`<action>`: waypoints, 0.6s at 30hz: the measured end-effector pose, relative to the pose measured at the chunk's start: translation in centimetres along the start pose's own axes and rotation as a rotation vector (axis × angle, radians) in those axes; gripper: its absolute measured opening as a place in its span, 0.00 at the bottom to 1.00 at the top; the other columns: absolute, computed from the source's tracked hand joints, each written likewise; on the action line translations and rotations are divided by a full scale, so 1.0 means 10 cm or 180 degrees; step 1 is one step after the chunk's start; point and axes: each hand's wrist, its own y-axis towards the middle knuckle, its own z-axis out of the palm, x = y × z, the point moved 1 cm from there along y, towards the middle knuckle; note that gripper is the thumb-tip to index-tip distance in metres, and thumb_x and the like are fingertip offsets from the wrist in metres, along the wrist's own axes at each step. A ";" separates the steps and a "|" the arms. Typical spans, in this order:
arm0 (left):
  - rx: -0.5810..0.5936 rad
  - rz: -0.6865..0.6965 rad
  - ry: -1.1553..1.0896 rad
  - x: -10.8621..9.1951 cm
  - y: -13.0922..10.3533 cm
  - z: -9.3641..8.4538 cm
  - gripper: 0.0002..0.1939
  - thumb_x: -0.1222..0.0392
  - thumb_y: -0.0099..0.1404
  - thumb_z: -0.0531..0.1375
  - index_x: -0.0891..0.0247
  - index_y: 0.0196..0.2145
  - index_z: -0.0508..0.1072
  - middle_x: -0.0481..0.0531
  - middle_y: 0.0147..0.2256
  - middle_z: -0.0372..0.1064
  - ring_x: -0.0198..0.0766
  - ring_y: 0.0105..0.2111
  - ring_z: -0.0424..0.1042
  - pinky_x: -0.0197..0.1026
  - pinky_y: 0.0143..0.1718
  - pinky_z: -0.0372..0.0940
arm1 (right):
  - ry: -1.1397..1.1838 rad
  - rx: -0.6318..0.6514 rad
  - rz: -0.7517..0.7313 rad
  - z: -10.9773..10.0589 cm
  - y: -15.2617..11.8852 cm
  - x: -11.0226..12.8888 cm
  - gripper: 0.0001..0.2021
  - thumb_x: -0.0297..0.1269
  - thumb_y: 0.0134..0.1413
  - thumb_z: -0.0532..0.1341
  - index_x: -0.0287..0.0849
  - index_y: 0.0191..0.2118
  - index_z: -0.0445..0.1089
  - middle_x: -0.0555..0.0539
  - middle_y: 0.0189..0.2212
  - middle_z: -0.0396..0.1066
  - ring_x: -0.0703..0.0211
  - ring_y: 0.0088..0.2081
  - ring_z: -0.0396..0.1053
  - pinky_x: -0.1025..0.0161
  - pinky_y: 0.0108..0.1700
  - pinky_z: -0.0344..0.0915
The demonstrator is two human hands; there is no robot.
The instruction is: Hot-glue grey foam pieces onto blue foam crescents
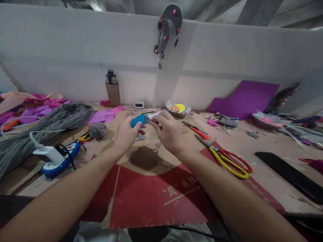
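Observation:
Over the cardboard, my left hand [126, 133] is closed on a blue rounded piece [138, 121] that looks like felt. A small grey patch [147, 120] shows at the right end of the blue piece. There my right hand [169, 131] pinches at the grey patch's edge, its fingertips together. A white pointed strip [155, 114] sticks out behind the right fingers, and I cannot tell what it is. Beneath the hands, a thin dark grey cord [158, 156] trails onto the cardboard. Small dark items below the left fingers are too blurred to name.
Large scissors [228, 161] and a red utility knife [199, 132] lie right of the cardboard [156, 198]. Left are grey yarn [63, 117], a yarn ball [97, 130] and a blue power strip [60, 161]. A bottle [112, 89] stands near the white partition [75, 43].

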 end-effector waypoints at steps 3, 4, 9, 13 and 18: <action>0.0014 0.0070 0.0087 0.03 0.01 0.01 0.07 0.56 0.60 0.59 0.63 0.31 0.67 0.54 0.28 0.76 0.32 0.19 0.69 0.33 0.17 0.57 | -0.0233 0.0097 -0.0108 -0.01 -0.01 -0.02 0.08 0.31 0.62 0.54 0.42 0.33 0.69 0.44 0.34 0.67 0.57 0.37 0.64 0.59 0.40 0.63; 0.0019 0.0090 0.0161 0.04 0.01 0.01 0.07 0.57 0.60 0.59 0.63 0.31 0.67 0.54 0.28 0.76 0.32 0.18 0.69 0.33 0.17 0.57 | -0.0296 0.0140 -0.0168 -0.02 -0.02 -0.02 0.08 0.32 0.62 0.55 0.42 0.33 0.69 0.43 0.34 0.67 0.56 0.37 0.64 0.59 0.40 0.63; 0.0149 0.0056 0.0189 0.04 -0.01 0.04 0.07 0.56 0.60 0.59 0.63 0.32 0.66 0.54 0.29 0.76 0.33 0.20 0.70 0.34 0.19 0.60 | -0.0496 0.0306 -0.0249 -0.05 0.01 -0.02 0.09 0.36 0.63 0.54 0.40 0.34 0.68 0.41 0.35 0.68 0.55 0.38 0.65 0.58 0.41 0.62; 0.0404 -0.0035 0.0029 0.00 -0.05 0.08 0.08 0.56 0.60 0.59 0.64 0.33 0.67 0.54 0.28 0.76 0.33 0.20 0.70 0.34 0.19 0.59 | -0.0577 0.0268 -0.0124 -0.05 0.02 -0.08 0.10 0.37 0.64 0.54 0.40 0.34 0.68 0.42 0.35 0.68 0.56 0.38 0.65 0.60 0.39 0.61; 0.0569 -0.0152 -0.0060 -0.05 -0.09 0.13 0.06 0.58 0.60 0.59 0.63 0.33 0.68 0.54 0.28 0.76 0.32 0.19 0.68 0.34 0.18 0.57 | -0.0730 0.0100 -0.0055 -0.04 0.02 -0.15 0.10 0.37 0.64 0.54 0.41 0.33 0.67 0.42 0.36 0.68 0.57 0.37 0.64 0.61 0.37 0.59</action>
